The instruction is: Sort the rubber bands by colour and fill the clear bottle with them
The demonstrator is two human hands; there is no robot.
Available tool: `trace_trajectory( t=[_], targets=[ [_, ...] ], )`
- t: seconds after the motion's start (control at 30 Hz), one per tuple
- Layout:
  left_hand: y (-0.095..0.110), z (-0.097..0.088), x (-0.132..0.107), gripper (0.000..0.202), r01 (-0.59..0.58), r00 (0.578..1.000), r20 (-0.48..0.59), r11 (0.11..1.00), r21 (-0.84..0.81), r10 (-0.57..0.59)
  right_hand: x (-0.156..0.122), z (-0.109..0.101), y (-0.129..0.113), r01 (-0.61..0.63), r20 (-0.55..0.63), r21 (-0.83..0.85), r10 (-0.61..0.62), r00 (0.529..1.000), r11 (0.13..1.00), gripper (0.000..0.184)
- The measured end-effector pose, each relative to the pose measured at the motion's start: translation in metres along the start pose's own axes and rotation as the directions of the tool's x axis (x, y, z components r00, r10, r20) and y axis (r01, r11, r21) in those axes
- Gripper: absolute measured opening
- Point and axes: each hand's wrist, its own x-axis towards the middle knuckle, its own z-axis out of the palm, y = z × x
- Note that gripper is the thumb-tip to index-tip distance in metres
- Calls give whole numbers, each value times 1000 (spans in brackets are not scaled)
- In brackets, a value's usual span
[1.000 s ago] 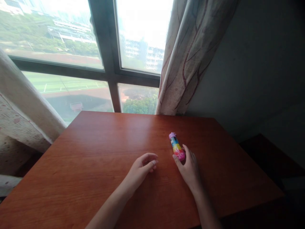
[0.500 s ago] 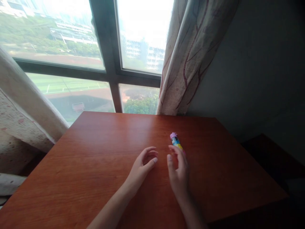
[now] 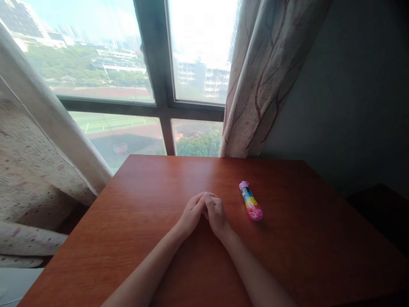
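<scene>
My left hand (image 3: 191, 213) and my right hand (image 3: 216, 214) rest together on the reddish wooden table (image 3: 143, 238), fingers curled and touching each other, with nothing visible in them. A small rainbow-coloured tube with a lilac cap (image 3: 251, 206) lies flat on the table just right of my right hand, apart from it, cap pointing away from me.
A large window (image 3: 150, 76) stands behind the table. Patterned curtains hang at the left (image 3: 41, 145) and at the right (image 3: 262, 85). A dark wall (image 3: 345, 98) runs along the right side, with a dark low surface (image 3: 380, 209) beyond the table's right edge.
My right hand let go of the rainbow tube and moved left to meet my left hand. The tube stays lying on the table. The view shifted slightly.
</scene>
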Motion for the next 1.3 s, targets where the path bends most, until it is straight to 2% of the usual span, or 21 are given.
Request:
trace_trajectory(
  t=[0.27, 0.43, 0.7, 1.3],
  targets=[
    [-4, 3, -8, 51, -8, 1000, -5, 996, 92, 8, -13, -6, 5, 34, 35, -49, -32, 999, 998, 60],
    [-6, 2, -10, 51, -10, 1000, -9, 995, 97, 11, -15, -5, 4, 79, 22, -117, -77, 997, 990, 62],
    [-6, -4, -9, 49, 17, 1000, 16, 994, 105, -18, -17, -2, -3, 117, 10, -137, -116, 993, 984, 59],
    [-8, -9, -9, 49, 16, 999, 38, 993, 119, -20, -17, 0, -2, 139, 36, -178, -134, 990, 974, 58]
  ],
)
